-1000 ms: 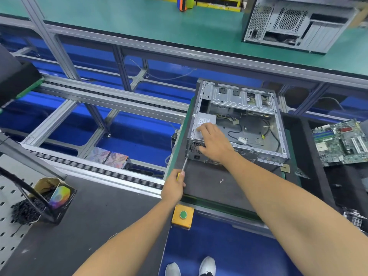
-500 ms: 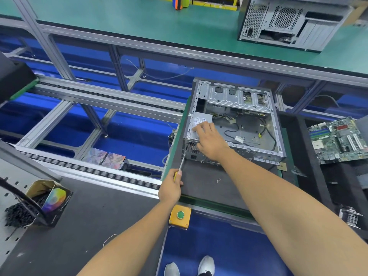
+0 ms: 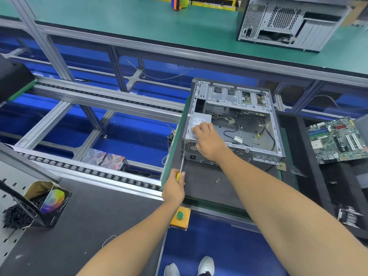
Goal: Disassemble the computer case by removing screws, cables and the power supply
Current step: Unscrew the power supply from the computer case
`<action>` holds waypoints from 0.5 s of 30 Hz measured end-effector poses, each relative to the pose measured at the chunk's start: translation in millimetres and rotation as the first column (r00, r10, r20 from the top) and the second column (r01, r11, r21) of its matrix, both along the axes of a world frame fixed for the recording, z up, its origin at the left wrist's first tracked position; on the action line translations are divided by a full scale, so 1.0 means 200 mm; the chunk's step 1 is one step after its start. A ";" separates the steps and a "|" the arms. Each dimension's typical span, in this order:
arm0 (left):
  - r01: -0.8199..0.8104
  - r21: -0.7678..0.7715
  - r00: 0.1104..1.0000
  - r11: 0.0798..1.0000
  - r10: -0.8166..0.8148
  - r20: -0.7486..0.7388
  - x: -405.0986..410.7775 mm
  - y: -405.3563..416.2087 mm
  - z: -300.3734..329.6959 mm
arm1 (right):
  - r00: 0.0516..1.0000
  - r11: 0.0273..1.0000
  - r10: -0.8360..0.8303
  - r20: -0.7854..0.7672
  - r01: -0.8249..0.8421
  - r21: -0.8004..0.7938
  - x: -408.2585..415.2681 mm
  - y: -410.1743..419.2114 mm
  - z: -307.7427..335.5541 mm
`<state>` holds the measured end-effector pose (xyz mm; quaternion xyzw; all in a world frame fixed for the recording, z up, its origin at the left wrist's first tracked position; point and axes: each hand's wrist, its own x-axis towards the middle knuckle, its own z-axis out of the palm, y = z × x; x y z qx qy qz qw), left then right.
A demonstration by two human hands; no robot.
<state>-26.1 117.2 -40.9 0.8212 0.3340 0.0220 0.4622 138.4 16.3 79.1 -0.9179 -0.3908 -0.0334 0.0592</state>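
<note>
Hands (image 3: 209, 143) unmoved: screwdriver (image 3: 181, 165), power supply (image 3: 199, 124).

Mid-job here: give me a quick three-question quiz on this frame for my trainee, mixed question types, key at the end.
1. True or false: the left hand holds a screwdriver whose tip meets the rear panel of the open computer case.
2. The right hand rests on: A) the loose motherboard, B) the power supply, C) the green button.
3. Fill in: two small loose ____ lie on the dark mat in front of the case.

Key: 1 true; 2 B; 3 screws.
</note>
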 end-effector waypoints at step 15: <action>-0.019 0.244 0.999 0.970 0.028 -0.031 0.02 -0.06 0.05 | 1.000 1.000 -0.007 0.001 0.007 0.024 -0.01 0.00 -0.01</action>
